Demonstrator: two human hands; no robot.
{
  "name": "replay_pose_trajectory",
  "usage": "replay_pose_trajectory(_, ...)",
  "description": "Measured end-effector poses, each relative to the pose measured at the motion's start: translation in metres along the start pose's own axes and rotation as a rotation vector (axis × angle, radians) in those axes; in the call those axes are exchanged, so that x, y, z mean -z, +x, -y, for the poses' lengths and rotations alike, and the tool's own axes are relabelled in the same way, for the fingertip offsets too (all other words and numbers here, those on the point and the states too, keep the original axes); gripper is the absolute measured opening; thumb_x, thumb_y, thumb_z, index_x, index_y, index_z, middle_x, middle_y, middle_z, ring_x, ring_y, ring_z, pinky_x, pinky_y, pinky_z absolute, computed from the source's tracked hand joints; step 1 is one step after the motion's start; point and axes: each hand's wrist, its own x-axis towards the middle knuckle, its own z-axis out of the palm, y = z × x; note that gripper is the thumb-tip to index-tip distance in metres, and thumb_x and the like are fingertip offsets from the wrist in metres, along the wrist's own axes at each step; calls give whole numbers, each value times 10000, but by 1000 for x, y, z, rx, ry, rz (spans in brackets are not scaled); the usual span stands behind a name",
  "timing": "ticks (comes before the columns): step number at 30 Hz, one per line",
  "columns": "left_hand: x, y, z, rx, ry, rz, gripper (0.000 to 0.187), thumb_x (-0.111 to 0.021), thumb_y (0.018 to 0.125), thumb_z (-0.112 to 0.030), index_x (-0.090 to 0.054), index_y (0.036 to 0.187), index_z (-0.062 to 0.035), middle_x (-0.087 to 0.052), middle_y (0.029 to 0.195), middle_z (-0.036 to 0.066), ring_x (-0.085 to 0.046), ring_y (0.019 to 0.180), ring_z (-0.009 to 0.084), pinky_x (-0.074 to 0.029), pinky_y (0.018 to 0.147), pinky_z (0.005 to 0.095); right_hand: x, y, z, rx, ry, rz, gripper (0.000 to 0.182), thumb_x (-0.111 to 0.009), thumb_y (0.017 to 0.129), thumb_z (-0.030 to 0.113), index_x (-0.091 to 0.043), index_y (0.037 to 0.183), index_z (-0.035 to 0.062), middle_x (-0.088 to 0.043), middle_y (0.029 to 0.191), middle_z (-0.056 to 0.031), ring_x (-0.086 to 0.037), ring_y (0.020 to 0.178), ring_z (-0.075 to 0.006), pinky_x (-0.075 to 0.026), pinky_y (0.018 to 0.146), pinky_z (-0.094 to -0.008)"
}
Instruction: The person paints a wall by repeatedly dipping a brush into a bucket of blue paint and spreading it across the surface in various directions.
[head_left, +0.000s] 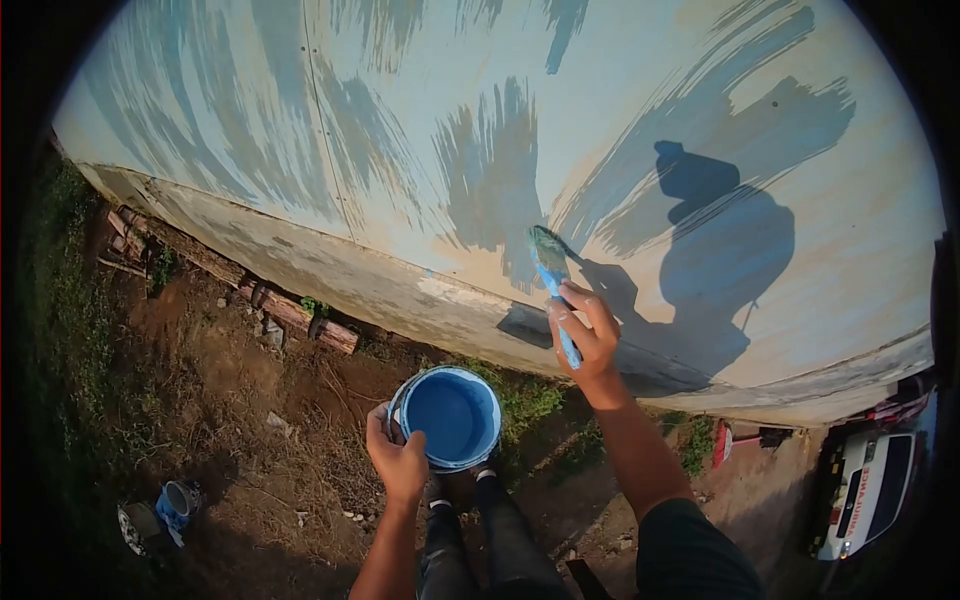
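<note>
My right hand (590,328) is closed round the handle of a paintbrush (552,268) smeared with blue paint. The bristles touch the pale wall (400,235) near the lower end of a blue-grey painted patch. Lower down, my left hand (398,455) grips the rim of a paint bucket (497,425), thumb over the edge and fingers round the outside. Blue paint (445,415) lies inside the bucket, and its inner wall is streaked with it. Broad uneven brush strokes cover parts of the wall, and my shadow (725,240) falls across its right side.
A bare concrete base strip (300,265) runs under the wall. Logs (300,315) lie along its foot, with weeds (530,402) nearby. Small containers (180,500) stand on the ground at lower left. A white ambulance (868,490) is at the far right.
</note>
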Motion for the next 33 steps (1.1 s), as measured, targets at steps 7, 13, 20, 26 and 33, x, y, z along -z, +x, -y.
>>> replay_pose_trajectory(7, 4, -6, -7, -22, -28, -40, 483, -539, 734, 140, -532, 1210, 57, -651, 1037, 76, -634, 900, 112, -508, 819, 234, -32, -60, -8, -191, 176, 355, 307, -799, 759, -61, -766, 1032, 75, -694, 1078, -120, -722, 981, -331, -605, 754, -440)
replay_pose_trajectory(13, 10, -10, -19, -30, 5, -46, 465, -545, 738, 145, -544, 1193, 52, -651, 1023, 67, -620, 873, 101, -500, 790, 231, -11, 8, -25, -153, 124, 368, 288, -802, 794, -32, -757, 1060, 70, -698, 1042, -103, -712, 908, -329, -586, 736, -429)
replay_pose_trajectory(20, 7, -14, -35, -124, -22, -63, 457, -543, 743, 149, -546, 1188, 43, -640, 1011, 58, -605, 866, 91, -497, 783, 224, 71, 163, 7, 211, -37, -170, 129, -812, 828, 30, -781, 951, 54, -712, 1016, -128, -742, 962, -316, -623, 790, -390)
replay_pose_trajectory(26, 3, -19, -44, -84, -25, -65, 435, -557, 736, 127, -562, 1161, 34, -577, 948, 14, -513, 799, 68, -444, 708, 213, 2, 93, 0, 437, -429, 98, 130, -749, 845, 100, -751, 975, 99, -720, 1092, -109, -689, 1137, -301, -631, 829, -348)
replay_pose_trajectory(33, 7, -23, -32, -79, -40, -106, 380, -597, 737, 93, -586, 1110, 22, -481, 878, -37, -385, 733, 46, -355, 646, 216, -58, -22, -7, 183, -107, 708, 254, -716, 821, 29, -718, 1070, 83, -598, 1036, -101, -649, 1013, -308, -603, 775, -427)
